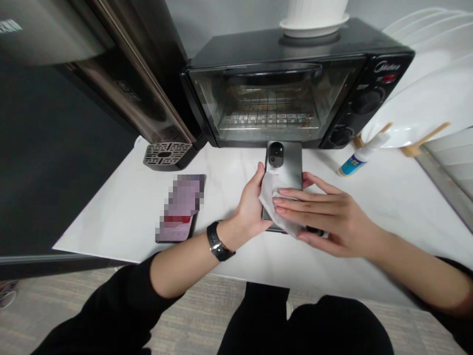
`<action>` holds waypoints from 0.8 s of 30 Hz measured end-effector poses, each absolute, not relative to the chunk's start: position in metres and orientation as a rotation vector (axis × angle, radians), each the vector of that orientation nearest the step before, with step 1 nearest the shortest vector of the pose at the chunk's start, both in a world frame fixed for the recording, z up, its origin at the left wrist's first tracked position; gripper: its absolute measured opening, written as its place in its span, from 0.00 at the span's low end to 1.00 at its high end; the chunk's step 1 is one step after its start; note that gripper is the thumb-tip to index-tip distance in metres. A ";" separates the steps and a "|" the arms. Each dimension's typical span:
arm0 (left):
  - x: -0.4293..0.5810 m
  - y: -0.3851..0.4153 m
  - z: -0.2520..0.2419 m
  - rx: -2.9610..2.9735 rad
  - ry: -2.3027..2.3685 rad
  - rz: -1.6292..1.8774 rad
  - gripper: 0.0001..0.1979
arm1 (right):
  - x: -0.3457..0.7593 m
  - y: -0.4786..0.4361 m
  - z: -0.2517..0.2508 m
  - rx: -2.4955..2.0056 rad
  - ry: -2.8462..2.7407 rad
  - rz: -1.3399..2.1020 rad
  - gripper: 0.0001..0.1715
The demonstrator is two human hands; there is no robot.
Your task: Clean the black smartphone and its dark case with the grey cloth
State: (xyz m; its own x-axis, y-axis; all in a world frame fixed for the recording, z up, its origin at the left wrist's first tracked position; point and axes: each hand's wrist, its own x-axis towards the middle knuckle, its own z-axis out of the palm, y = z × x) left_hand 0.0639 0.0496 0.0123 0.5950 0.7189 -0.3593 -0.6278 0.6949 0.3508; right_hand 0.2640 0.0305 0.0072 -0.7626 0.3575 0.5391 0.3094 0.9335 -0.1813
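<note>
A grey smartphone (291, 170) is held back side up over the white counter, its round-ended camera block at the far end. My left hand (252, 207) grips the phone along its left edge, thumb pointing up the side. My right hand (328, 217) presses a thin whitish wipe (271, 197) flat on the phone's back with its fingertips; the thumb is bent near the right edge. Part of a dark object shows under the right palm, but I cannot make out what it is. The phone's screen side is hidden.
Another phone (181, 209) with a blurred screen lies to the left. Behind stands a black toaster oven (295, 54) carrying a white pot (316, 15). A water dispenser (168, 153) is at left; a small spray bottle (356, 160) and racked white plates (432, 98) are at right.
</note>
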 end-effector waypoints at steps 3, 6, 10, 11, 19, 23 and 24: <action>0.062 0.050 0.018 0.202 0.494 0.820 0.38 | 0.269 0.034 0.008 -0.760 -2.362 -0.007 0.25; 0.062 0.047 0.019 0.233 0.513 0.802 0.35 | 0.270 0.038 0.007 -1.016 -2.286 -0.083 0.30; 0.065 0.041 0.014 0.280 0.516 0.631 0.35 | 0.268 0.040 0.007 -1.085 -2.277 -0.092 0.42; 0.066 0.040 0.013 0.283 0.508 0.607 0.35 | 0.266 0.039 0.007 -1.057 -2.295 -0.078 0.43; 0.064 0.045 0.020 0.244 0.520 0.764 0.36 | 0.260 0.025 0.009 -0.417 -2.526 0.041 0.28; 0.060 0.049 0.024 0.227 0.512 0.861 0.34 | 0.265 0.028 0.011 -0.723 -2.339 -0.112 0.24; 0.060 0.049 0.023 0.221 0.513 0.868 0.32 | 0.266 0.030 0.011 -0.843 -2.279 -0.152 0.24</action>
